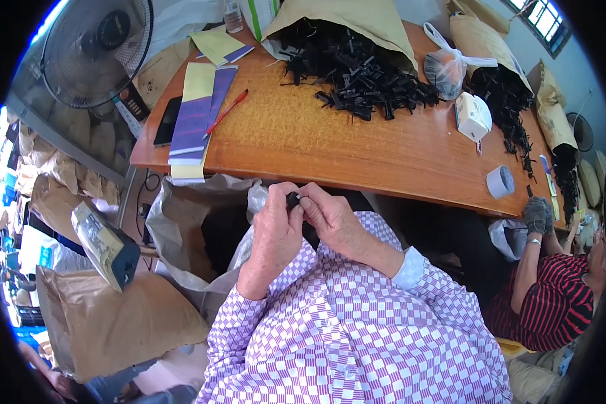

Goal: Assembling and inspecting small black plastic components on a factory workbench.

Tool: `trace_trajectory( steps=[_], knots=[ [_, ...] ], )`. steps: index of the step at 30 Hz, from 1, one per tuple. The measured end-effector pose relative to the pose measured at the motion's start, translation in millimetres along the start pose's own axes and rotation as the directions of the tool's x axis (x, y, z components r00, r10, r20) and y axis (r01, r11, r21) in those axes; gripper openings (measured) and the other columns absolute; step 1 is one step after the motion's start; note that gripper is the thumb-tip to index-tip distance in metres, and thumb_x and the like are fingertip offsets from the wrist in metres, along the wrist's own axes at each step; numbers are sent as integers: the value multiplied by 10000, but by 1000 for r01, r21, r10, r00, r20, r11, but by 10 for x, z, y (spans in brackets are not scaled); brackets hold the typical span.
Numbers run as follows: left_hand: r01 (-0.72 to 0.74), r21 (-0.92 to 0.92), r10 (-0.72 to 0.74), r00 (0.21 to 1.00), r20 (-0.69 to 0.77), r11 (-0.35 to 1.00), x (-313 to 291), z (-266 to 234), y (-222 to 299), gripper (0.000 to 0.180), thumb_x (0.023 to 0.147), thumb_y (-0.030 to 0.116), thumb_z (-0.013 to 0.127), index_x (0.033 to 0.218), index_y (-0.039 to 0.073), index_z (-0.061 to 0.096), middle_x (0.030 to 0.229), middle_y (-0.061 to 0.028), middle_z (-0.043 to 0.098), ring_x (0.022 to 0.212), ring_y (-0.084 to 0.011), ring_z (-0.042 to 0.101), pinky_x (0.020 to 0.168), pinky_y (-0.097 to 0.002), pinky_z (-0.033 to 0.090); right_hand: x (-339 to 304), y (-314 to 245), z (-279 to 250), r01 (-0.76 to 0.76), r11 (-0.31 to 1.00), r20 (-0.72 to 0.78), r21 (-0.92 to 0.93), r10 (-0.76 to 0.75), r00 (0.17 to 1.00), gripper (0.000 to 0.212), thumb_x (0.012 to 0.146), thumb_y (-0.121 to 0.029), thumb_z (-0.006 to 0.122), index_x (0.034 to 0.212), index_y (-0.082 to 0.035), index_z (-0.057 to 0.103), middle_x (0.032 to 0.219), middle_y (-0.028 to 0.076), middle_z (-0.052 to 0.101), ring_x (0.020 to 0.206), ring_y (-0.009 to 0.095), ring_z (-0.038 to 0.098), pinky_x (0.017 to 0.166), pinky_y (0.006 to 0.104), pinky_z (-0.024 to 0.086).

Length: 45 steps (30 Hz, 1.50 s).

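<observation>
Close to the table's front edge, my left hand (276, 222) and my right hand (333, 219) meet in front of my body. Both are closed, with their fingertips pinching a small black plastic part (293, 199). Most of that part is covered by the fingers, so its full shape is hidden. Beyond the hands, a large heap of similar black plastic parts (367, 74) spills from a brown paper sack (357, 20) onto the wooden table (269, 135). Below my left hand, a whitish woven sack (175, 222) hangs open with dark contents.
Purple and yellow pads (194, 121), a red pen (226, 113) and a dark phone (168, 121) lie at the table's left. A tape roll (500, 182), a tissue pack (473, 116) and a tied plastic bag (446, 71) are on the right. A gloved co-worker (552, 283) sits at right. A fan (97, 50) stands far left.
</observation>
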<state>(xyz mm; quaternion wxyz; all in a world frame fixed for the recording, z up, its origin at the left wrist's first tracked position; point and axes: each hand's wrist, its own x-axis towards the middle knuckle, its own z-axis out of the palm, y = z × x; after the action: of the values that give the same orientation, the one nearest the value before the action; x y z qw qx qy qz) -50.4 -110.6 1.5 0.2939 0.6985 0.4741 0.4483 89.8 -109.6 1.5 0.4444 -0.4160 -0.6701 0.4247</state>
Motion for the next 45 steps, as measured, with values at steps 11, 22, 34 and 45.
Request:
trace_trajectory(
  steps=[11,22,34,45],
  knots=[
    [209,539,-186,978,-97,816,32,-571,-799,262,826,23,561,1082,51,509,895,-180,630,829,-392,597,735,-439,480,751,740,-1135,-32,583,-154,-812,-160,975,207,886,-176,570,1070,-82,555,908,115,632,775,320,626,630,391,504],
    [328,-109,-312,939,142,938,226,-191,-549,192,875,1,541,1067,-4,557,1000,-84,631,862,-162,626,731,-248,473,735,1072,-1441,-79,784,-303,-615,-143,942,102,850,-90,604,936,-37,600,745,52,579,632,184,582,560,317,461],
    [699,-703,-398,687,608,132,965,557,-357,466,951,309,508,1328,51,414,1205,-161,576,832,-217,650,658,-254,490,817,570,-1299,-102,811,-344,-576,-128,930,108,804,21,573,903,-11,599,735,119,565,603,230,573,535,311,447],
    [673,-738,-429,652,625,-52,1190,668,-438,506,966,388,448,1344,52,428,1156,-188,601,770,-162,635,674,-267,529,699,556,-974,214,814,32,-540,-234,972,359,646,78,634,987,-32,611,807,64,609,676,229,630,534,328,511]
  ],
)
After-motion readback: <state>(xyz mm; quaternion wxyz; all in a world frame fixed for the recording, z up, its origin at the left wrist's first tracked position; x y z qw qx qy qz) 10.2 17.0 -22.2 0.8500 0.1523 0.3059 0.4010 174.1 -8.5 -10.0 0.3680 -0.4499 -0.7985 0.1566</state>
